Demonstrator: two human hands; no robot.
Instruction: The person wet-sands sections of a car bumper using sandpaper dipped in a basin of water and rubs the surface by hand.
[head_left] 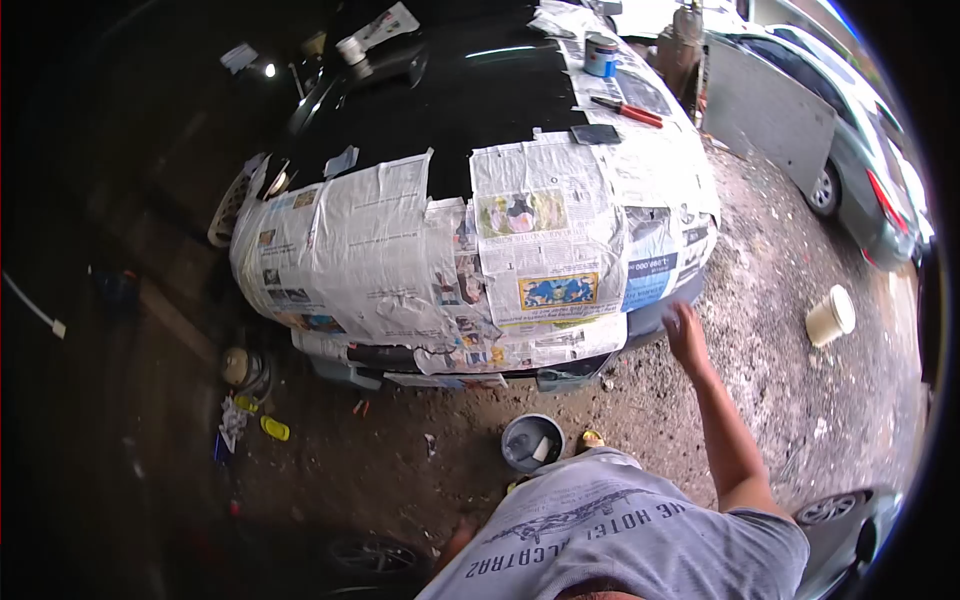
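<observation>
A car [445,120] stands in front of me, its front covered with taped newspaper [360,245]. At the right corner of its dark bumper [645,328] is my right hand [686,335], its fingers bent close to the surface. A small pale patch shows at those fingertips, too blurred to name. My left hand [462,537] hangs low beside my shirt, dim and smeared, so its fingers cannot be made out. On the ground by my feet sits a bucket [516,455] of grey liquid with a pale block in it.
On the papered right side rest a paint can [600,57], red-handled pliers [635,114] and a dark flat pad [595,134]. A white bucket [830,316] stands on the rough ground to the right. Parked cars [870,200] and a grey panel [770,110] are beyond.
</observation>
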